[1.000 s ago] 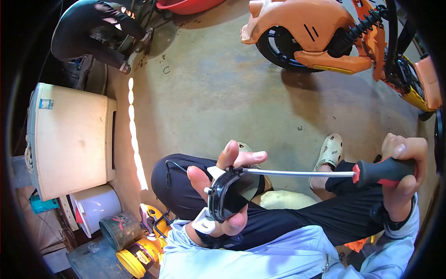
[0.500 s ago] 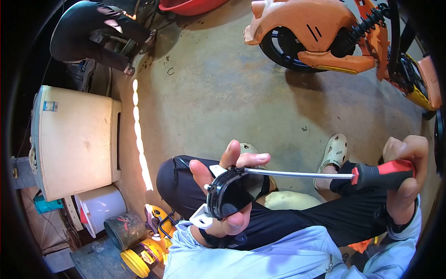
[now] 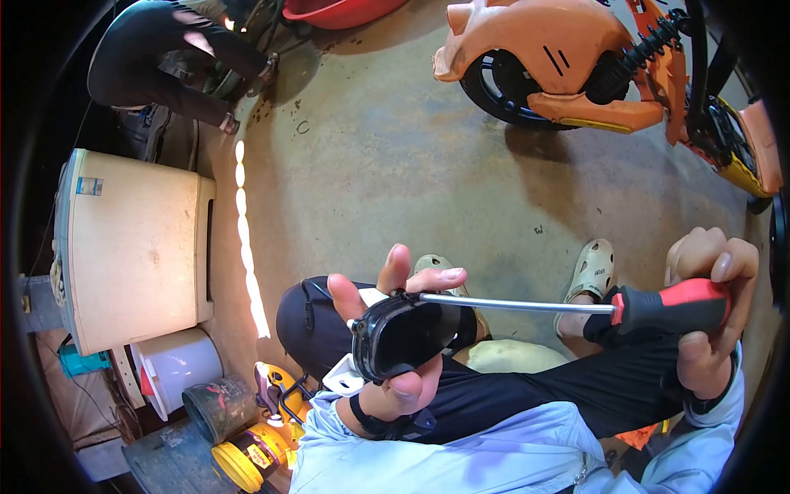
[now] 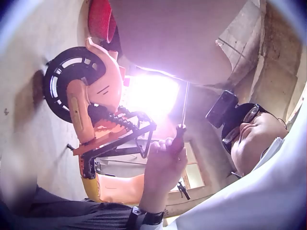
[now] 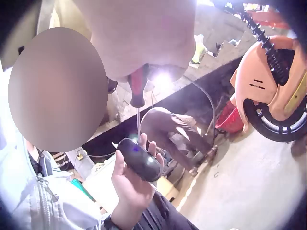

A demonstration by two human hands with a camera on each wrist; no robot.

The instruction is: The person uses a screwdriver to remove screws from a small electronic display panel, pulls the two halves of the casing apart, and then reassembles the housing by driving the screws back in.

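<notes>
My left hand (image 3: 411,393) holds a glossy black rounded part (image 3: 403,337) from beneath, thumb at the near edge and fingers spread past the far side. A white bracket (image 3: 343,377) sticks out from its left side. Around the red and black handle of a screwdriver (image 3: 671,309), my right hand (image 3: 706,360) curls its fingers and thumb. The long shaft runs left, its end right at the part's upper edge. In the right wrist view the shaft points down to the black part (image 5: 142,160). The left wrist view shows the right hand (image 4: 165,165) gripping the handle.
An orange motorbike (image 3: 535,49) stands on the concrete floor. At left are a large cream box (image 3: 136,247), a white bucket (image 3: 183,370), a dark bucket (image 3: 216,409) and a yellow-lidded tub (image 3: 239,467). Another person (image 3: 156,58) bends over near a red basin (image 3: 346,10).
The screwdriver handle has rotated, bringing its red side into view, and the right fingers have shifted round it. The black part has tilted, showing more of its smooth face, and moved slightly left.
</notes>
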